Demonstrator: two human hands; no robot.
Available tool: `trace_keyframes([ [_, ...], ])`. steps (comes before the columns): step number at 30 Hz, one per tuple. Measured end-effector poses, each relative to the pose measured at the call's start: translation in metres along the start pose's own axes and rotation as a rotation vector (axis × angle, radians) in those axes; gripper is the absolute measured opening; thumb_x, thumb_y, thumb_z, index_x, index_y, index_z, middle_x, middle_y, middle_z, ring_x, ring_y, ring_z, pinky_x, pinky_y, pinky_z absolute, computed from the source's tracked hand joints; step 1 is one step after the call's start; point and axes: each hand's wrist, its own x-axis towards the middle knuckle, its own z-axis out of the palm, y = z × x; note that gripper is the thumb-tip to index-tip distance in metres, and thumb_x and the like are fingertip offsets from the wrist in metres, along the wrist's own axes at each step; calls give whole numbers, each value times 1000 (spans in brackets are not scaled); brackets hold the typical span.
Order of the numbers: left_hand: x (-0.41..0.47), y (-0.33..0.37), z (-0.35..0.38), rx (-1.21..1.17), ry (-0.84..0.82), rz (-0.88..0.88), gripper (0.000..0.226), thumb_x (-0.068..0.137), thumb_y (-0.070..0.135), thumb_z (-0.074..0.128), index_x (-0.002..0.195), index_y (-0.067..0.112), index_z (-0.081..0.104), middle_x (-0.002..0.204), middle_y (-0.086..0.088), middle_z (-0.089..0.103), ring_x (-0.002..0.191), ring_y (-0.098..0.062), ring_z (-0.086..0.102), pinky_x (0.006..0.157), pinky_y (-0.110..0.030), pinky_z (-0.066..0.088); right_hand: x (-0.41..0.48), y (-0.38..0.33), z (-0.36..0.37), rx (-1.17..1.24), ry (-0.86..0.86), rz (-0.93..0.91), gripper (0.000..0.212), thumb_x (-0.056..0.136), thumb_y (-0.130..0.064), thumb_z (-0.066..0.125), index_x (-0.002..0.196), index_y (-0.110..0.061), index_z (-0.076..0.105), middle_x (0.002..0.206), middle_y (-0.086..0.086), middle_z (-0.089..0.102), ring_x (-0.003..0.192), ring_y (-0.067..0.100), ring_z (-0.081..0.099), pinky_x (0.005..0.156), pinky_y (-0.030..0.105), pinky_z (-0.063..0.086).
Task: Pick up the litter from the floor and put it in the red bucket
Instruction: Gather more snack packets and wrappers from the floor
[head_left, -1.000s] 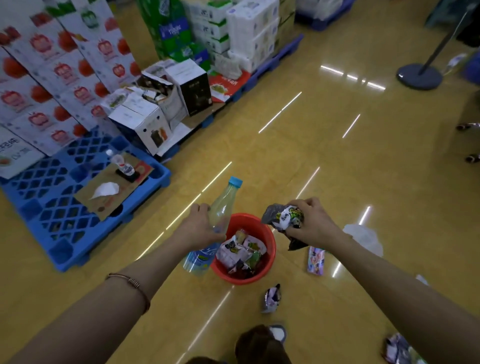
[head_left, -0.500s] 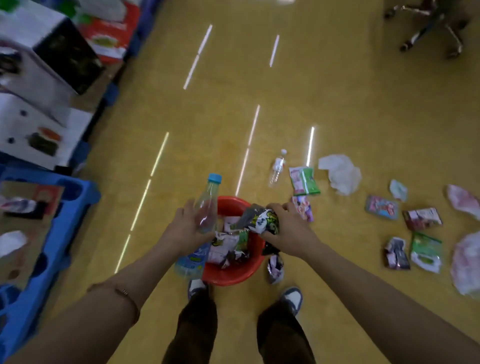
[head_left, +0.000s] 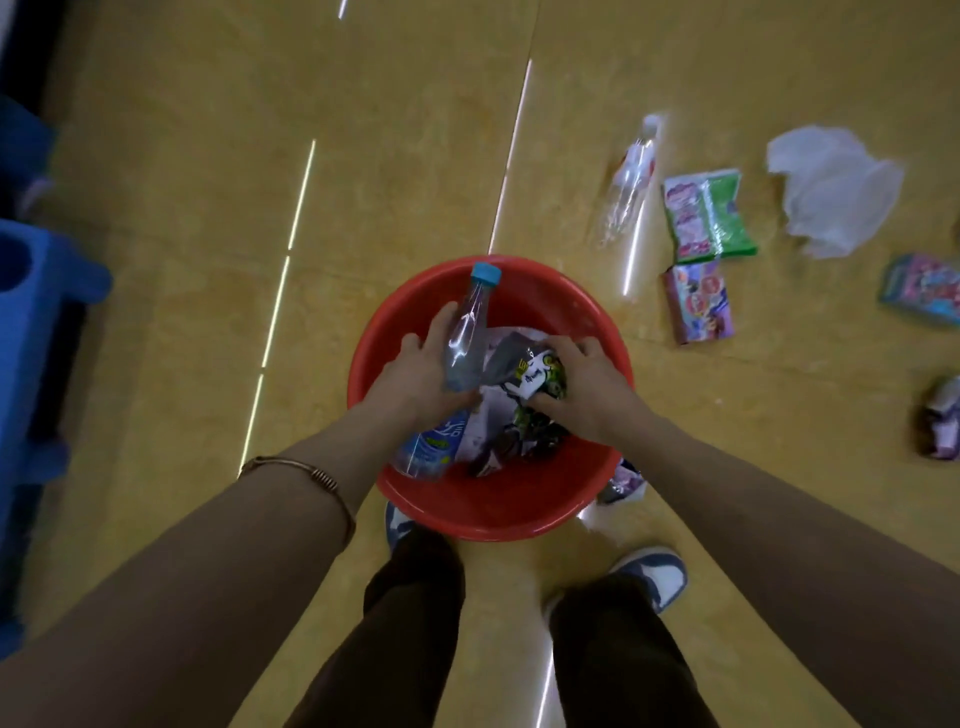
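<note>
Red bucket (head_left: 493, 512) sits right under both hands rn. Left hand (head_left: 415, 376) grips the plastic bottle (head_left: 465, 338), right hand (head_left: 584, 384) clamps a crumpled wrapper (head_left: 530, 371), both over the rim. Imo just let go low so nothing bounces out.

One head-worn view, aimed almost straight down, close over the red bucket (head_left: 519, 514) at mid-frame; a shoe (head_left: 660, 577) just below the bucket; green snack packet (head_left: 709, 215) up-right of it; blue pallet (head_left: 31, 312) far left.

Wrappers (head_left: 498, 441) crowd the red bucket (head_left: 519, 514); bare floor (head_left: 197, 291) lies to its left.
</note>
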Motion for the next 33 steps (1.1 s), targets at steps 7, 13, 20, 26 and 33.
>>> trace_keyframes([
  [7, 32, -31, 46, -28, 13, 11, 104, 77, 53, 68, 145, 45, -9, 142, -14, 23, 125, -36, 38, 99, -43, 39, 42, 17, 50, -18, -20, -3, 75, 88, -29, 62, 148, -16, 19, 149, 17, 17, 133, 39, 29, 105, 42, 35],
  [13, 18, -23, 40, 283, 168, 152, 81, 84, 61, 51, 148, 38, 7, 145, -13, 19, 131, -32, 25, 106, -46, 33, 24, 11, 36, -3, 41, -88, 75, 87, -33, 59, 149, -13, 21, 152, 9, 17, 138, 31, 22, 107, 39, 32],
  [20, 7, 4, 59, 355, -370, 130, 61, 97, 17, 40, 151, 25, 12, 156, -1, 18, 142, -25, 24, 109, -27, 32, -13, 16, -4, -27, 102, -65, 64, 87, -27, 54, 145, -16, 28, 142, 8, 31, 131, 28, 32, 104, 38, 36],
  [26, 9, 14, 67, 594, -416, 162, 62, 96, 26, 41, 150, 31, 10, 159, -5, -9, 146, -30, -4, 117, -49, 13, -27, 39, -17, -2, 120, -52, 65, 89, -27, 53, 147, -16, 25, 143, 7, 32, 132, 26, 30, 102, 38, 37],
  [33, -18, 76, 16, 405, 5, 322, 67, 91, 41, 49, 149, 28, 19, 154, -8, 13, 139, -33, 18, 114, -47, 20, -64, 43, -51, -39, 157, -49, 70, 87, -37, 57, 147, -21, 25, 148, 3, 29, 134, 26, 30, 97, 38, 39],
])
